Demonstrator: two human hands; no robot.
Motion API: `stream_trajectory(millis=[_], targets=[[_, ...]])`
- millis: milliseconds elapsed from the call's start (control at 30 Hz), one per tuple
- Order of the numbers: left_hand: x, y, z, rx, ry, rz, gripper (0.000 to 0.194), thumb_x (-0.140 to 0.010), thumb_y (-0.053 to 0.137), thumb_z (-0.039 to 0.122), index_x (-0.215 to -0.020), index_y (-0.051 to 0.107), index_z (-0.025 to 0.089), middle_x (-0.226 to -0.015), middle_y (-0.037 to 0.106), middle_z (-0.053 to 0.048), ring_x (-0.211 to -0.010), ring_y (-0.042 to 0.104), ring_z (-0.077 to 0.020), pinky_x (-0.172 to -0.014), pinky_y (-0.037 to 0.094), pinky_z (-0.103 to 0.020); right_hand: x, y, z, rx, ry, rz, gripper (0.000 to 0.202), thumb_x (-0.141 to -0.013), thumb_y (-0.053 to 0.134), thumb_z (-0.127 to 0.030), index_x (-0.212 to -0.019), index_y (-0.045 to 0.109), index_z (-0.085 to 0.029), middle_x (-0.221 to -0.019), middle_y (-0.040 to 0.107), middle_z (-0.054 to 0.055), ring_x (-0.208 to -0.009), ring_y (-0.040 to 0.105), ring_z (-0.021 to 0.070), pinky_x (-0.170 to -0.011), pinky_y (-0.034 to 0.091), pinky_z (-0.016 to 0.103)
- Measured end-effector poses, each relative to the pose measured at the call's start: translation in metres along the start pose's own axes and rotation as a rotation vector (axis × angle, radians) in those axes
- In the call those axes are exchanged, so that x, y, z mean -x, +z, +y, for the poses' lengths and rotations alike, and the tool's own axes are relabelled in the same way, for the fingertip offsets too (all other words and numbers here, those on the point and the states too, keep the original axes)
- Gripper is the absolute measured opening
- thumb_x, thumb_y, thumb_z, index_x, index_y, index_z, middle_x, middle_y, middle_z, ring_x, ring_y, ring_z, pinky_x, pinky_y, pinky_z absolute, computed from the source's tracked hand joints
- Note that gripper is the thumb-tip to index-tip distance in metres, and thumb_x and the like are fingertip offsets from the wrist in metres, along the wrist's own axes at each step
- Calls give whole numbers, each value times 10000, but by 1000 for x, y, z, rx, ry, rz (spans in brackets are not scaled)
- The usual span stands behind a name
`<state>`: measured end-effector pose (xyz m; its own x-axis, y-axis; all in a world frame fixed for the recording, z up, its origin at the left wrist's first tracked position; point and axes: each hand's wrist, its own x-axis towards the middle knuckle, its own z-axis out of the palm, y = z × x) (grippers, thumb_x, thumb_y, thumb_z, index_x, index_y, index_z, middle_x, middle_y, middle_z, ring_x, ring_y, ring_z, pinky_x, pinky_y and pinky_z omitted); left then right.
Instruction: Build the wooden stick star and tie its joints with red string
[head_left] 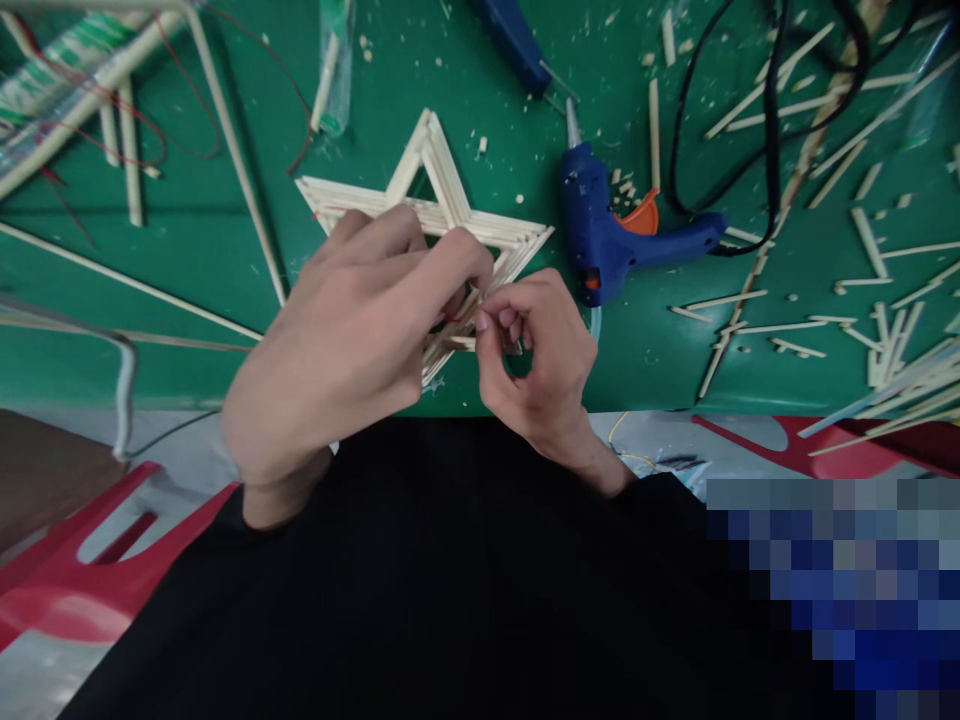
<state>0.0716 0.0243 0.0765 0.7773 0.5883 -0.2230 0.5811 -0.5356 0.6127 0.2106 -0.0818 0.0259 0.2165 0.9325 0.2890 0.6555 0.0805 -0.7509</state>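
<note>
A star frame (448, 190) built from bundled thin wooden sticks lies on the green table near its front edge. My left hand (360, 310) rests over the star's left and middle part, its fingers curled down onto the sticks and hiding much of them. Close beside it, my right hand (540, 350) is closed in a pinch, thumb against forefinger, at the star's lower right part. A bit of red shows between the hands, but what the right fingertips pinch is too small to make out. Right of the star lies a blue glue gun (600, 230) with an orange trigger.
Another blue tool (514, 45) lies at the top. Black cable (772, 130) loops on the right, among scattered cut sticks (870, 240). At left are long sticks (236, 150), red thread (214, 150) and a green-and-white plastic wrapper (67, 65). Red stools (112, 560) stand below the table edge.
</note>
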Motion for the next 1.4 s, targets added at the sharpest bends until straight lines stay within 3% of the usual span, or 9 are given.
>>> stream_trajectory(millis=[133,567,767,1100,1400], targets=[[0,-5,6,-35,-31,-88,287,-912,355,202,-973,618,300,-785,608,-79,-907,584,-335,-799,425,-479,0,-2,-2,-1,-16,14,207,-908,537,-36,-947,519,-239,-780,579,-16,-696,586,110,-607,536,254],[4,-5,0,-78,22,-90,294,-940,286,151,-1059,525,273,-872,604,-66,-916,574,-279,-811,430,-435,0,-3,-4,-35,-24,-22,165,-933,592,-59,-892,560,-216,-789,619,3,-740,636,128,-642,549,269],[3,-4,2,-90,28,-68,295,-982,252,202,-1022,536,271,-866,612,-73,-896,570,-277,-796,435,-436,-1,-2,-4,-14,-25,-18,177,-941,583,-66,-884,543,-228,-761,616,-4,-713,617,124,-628,533,266],[3,-5,3,-52,9,-54,334,-960,280,193,-1008,597,287,-832,628,-78,-880,586,-300,-769,454,-450,-2,-2,-7,-112,50,23,226,-896,597,-5,-855,539,-219,-731,550,-38,-668,548,86,-588,499,236],[2,-5,3,-91,14,-68,312,-974,260,213,-981,568,266,-842,611,-81,-877,577,-287,-777,459,-446,2,-2,-4,-298,151,-28,201,-869,667,-67,-804,529,-198,-750,503,-54,-655,489,54,-565,433,212]])
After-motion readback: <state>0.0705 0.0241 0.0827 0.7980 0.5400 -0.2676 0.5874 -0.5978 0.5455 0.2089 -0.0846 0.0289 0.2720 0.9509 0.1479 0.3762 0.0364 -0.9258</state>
